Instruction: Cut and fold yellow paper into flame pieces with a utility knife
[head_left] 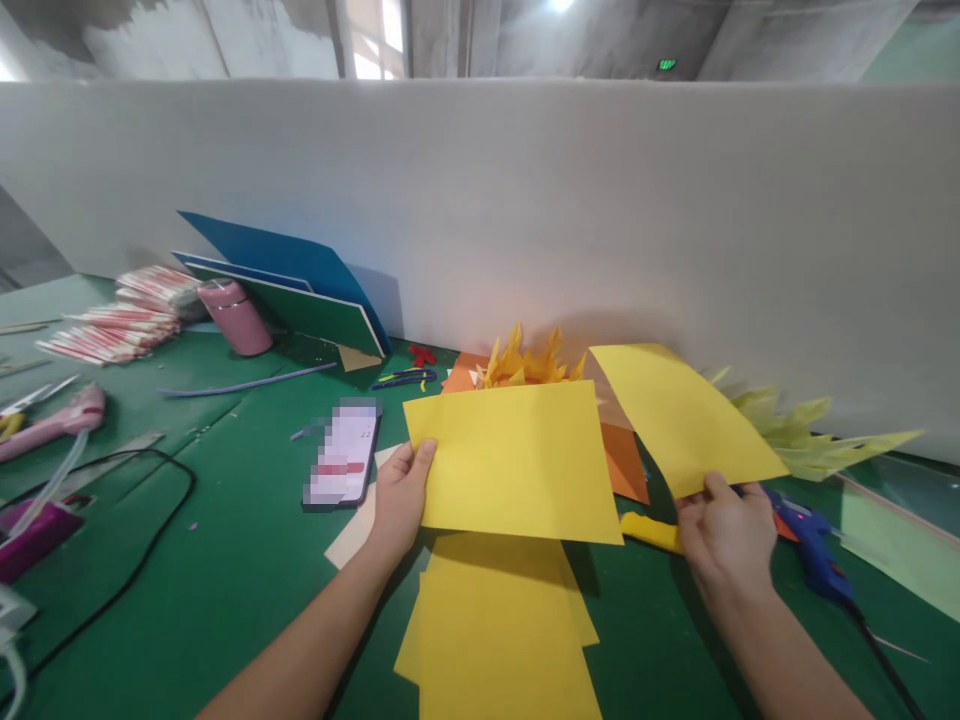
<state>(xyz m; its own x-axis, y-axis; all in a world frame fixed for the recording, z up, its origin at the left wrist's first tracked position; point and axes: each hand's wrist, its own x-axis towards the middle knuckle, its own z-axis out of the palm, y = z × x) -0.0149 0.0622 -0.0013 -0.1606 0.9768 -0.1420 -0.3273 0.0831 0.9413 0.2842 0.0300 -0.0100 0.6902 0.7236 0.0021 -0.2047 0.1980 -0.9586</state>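
Note:
My left hand (pixel 403 497) grips the left edge of a yellow paper sheet (pixel 517 462), thumb on top, holding it raised above the table. In my right hand (pixel 727 530) is a second yellow sheet (pixel 679 415), pinched at its near edge and curving up and away to the left. Below the first sheet, several more yellow sheets (pixel 506 640) lie overlapping on the green table. Orange paper flames (pixel 525 358) stand behind the left sheet, their lower part hidden by it. Just right of my right hand lies a blue glue gun (pixel 814 555).
A phone (pixel 343 455) lies left of the sheets. Blue and green boards (pixel 300 300) lean at the back beside a pink bottle (pixel 236 318). Pale green paper leaves (pixel 817 430) are at right. A black cable (pixel 161 540) and a pink glue gun (pixel 64 420) lie left.

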